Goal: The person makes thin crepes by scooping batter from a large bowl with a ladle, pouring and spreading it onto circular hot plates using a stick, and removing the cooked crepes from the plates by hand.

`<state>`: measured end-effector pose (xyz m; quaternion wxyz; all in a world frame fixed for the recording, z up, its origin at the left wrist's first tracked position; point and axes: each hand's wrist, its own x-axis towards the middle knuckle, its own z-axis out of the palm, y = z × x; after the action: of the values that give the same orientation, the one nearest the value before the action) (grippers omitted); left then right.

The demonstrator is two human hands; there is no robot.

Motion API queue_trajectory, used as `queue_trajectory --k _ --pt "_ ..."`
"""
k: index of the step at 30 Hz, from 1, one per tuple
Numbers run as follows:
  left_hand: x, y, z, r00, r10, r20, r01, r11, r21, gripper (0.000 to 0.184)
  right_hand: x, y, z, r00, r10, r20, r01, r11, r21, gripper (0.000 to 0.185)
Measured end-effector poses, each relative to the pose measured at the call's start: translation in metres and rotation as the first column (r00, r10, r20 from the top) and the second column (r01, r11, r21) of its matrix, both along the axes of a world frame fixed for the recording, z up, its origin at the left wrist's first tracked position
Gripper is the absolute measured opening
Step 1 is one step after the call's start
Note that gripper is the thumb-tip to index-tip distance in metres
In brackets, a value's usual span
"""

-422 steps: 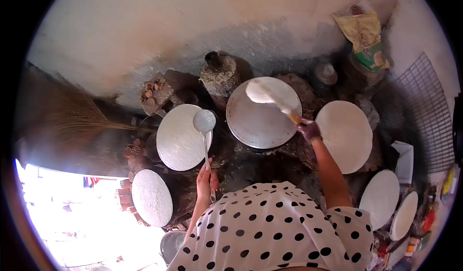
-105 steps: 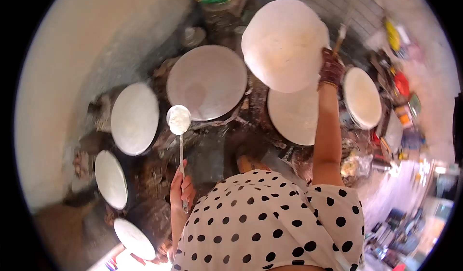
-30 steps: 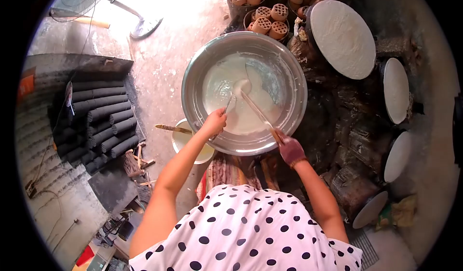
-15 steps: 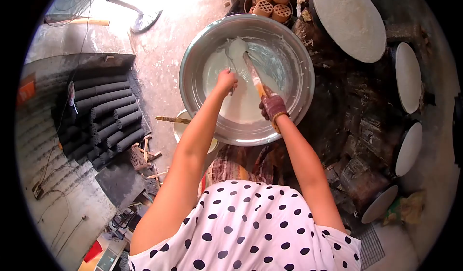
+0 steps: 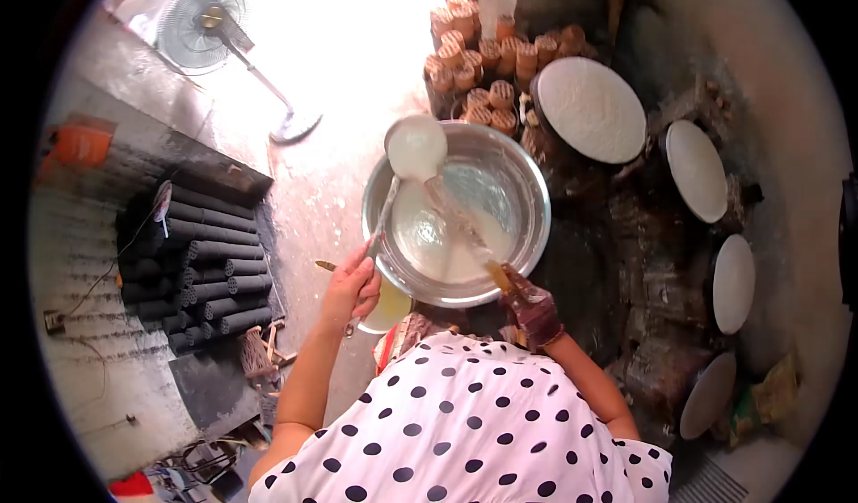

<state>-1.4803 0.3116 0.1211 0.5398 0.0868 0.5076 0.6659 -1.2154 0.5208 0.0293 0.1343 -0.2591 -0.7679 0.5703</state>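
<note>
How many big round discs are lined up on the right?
4: the top disc; the second disc, below it and rightward; the third disc, farther down; and the greyer lowest disc. Others may lie out of view.

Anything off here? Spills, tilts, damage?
Nothing looks clearly broken or toppled. Only minor mess: white smears on the inner wall of the basin, and pale specks on the floor to its left, where they look out of place; possibly splashes.

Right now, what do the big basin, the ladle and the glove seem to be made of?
Basin: metal, smooth and shiny; its rim catches bright highlights. Ladle: probably metal too, from its slim grey handle, though white liquid covers its bowl. Glove: likely fabric, matte maroon and soft-looking; fibre unclear.
</note>
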Motion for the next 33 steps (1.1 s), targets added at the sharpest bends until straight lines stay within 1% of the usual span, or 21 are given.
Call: queue_trajectory --k 1,2,3,6,9,11,12,14,15,16,19,20,21,23,24,25,26,27,29,31,33 --pt "-0.003 0.0 0.026 0.998 0.002 -0.061 0.001 0.999 0.04 0.047 -0.006 0.009 0.036 0.997 0.006 0.078 0.011 0.977 -0.215 0.053" --pt "-0.004 0.0 0.051 0.988 0.03 -0.149 -0.022 0.998 0.055 0.046 -0.011 0.014 0.044 0.997 -0.046 -0.066 0.028 0.968 -0.249 0.048" --pt "-0.005 0.003 0.074 0.971 0.059 -0.232 -0.043 0.997 0.071 0.046 -0.017 0.021 0.061 0.992 -0.106 -0.061 0.079 0.935 -0.346 0.048" --pt "-0.017 0.01 0.118 0.905 0.147 -0.398 -0.084 0.982 0.17 0.046 -0.03 0.034 0.108 0.961 -0.112 -0.253 0.042 0.963 -0.265 0.048" --pt "-0.029 0.01 0.117 0.888 0.163 -0.43 -0.084 0.977 0.196 0.044 -0.034 0.044 0.123 0.909 -0.179 -0.376 0.119 0.977 -0.178 0.048" --pt "-0.039 0.014 0.089 0.94 0.047 -0.337 -0.018 0.996 0.089 0.043 -0.025 0.056 0.109 0.962 0.0 -0.274 -0.014 0.999 -0.051 0.048" --pt "-0.043 0.019 0.067 0.966 -0.015 -0.258 0.029 0.998 0.049 0.04 -0.018 0.053 0.099 0.972 -0.102 -0.21 -0.022 0.854 -0.519 0.035" --pt "-0.041 0.035 0.018 0.993 -0.113 0.041 0.111 0.993 0.042 0.037 -0.008 0.058 0.066 0.987 -0.153 -0.04 0.108 0.838 -0.536 0.028" --pt "-0.04 0.042 -0.008 0.969 -0.156 0.193 0.146 0.987 0.068 0.037 -0.002 0.06 0.056 0.978 -0.177 0.11 0.208 0.833 -0.512 0.023" --pt "-0.034 0.044 -0.017 0.963 -0.174 0.208 0.165 0.985 0.057 0.037 0.004 0.056 0.057 0.97 -0.192 0.151 0.24 0.868 -0.434 0.018" --pt "-0.014 0.051 -0.025 0.911 -0.173 0.375 0.166 0.985 0.052 0.036 0.036 0.05 0.048 0.961 -0.224 0.163 0.265 0.918 -0.296 0.02" --pt "-0.003 0.046 -0.016 0.954 -0.142 0.264 0.133 0.99 0.05 0.035 0.047 0.049 0.053 0.986 -0.165 -0.008 0.164 0.979 0.124 0.023" --pt "0.003 0.045 -0.012 0.983 -0.105 0.149 0.098 0.994 0.054 0.034 0.054 0.052 0.048 0.985 -0.174 -0.004 0.173 0.977 0.124 0.023" --pt "0.001 0.054 -0.04 0.991 -0.092 0.098 0.093 0.996 -0.01 0.031 0.067 0.052 0.023 0.963 -0.052 -0.263 0.182 0.847 0.5 0.026" --pt "-0.006 0.064 -0.061 0.983 -0.138 0.122 0.148 0.987 -0.071 0.031 0.07 0.044 0.008 0.967 -0.256 -0.012 0.246 0.942 -0.228 0.026" --pt "-0.013 0.076 -0.076 0.971 -0.188 0.145 0.207 0.97 -0.13 0.03 0.066 0.038 0.007 0.963 -0.268 -0.003 0.259 0.935 -0.241 0.026" --pt "-0.015 0.089 -0.081 0.924 -0.207 0.321 0.249 0.964 -0.094 0.026 0.058 0.038 0.009 0.949 -0.271 0.161 0.314 0.85 -0.422 0.026" --pt "-0.013 0.095 -0.084 0.918 -0.221 0.329 0.266 0.959 -0.099 0.026 0.056 0.04 0.01 0.919 -0.235 0.316 0.382 0.727 -0.57 0.026" --pt "-0.006 0.105 -0.077 0.876 -0.232 0.422 0.278 0.959 -0.049 0.023 0.064 0.043 0.001 0.919 -0.23 0.319 0.379 0.739 -0.557 0.024" --pt "0.006 0.089 -0.041 0.908 -0.195 0.37 0.238 0.969 -0.072 0.028 0.072 0.043 0.018 0.907 -0.271 0.323 0.409 0.752 -0.516 0.024" --pt "0.011 0.069 0.003 0.97 -0.181 0.163 0.192 0.98 -0.054 0.034 0.083 0.039 0.052 0.895 -0.318 0.313 0.441 0.735 -0.515 0.026"
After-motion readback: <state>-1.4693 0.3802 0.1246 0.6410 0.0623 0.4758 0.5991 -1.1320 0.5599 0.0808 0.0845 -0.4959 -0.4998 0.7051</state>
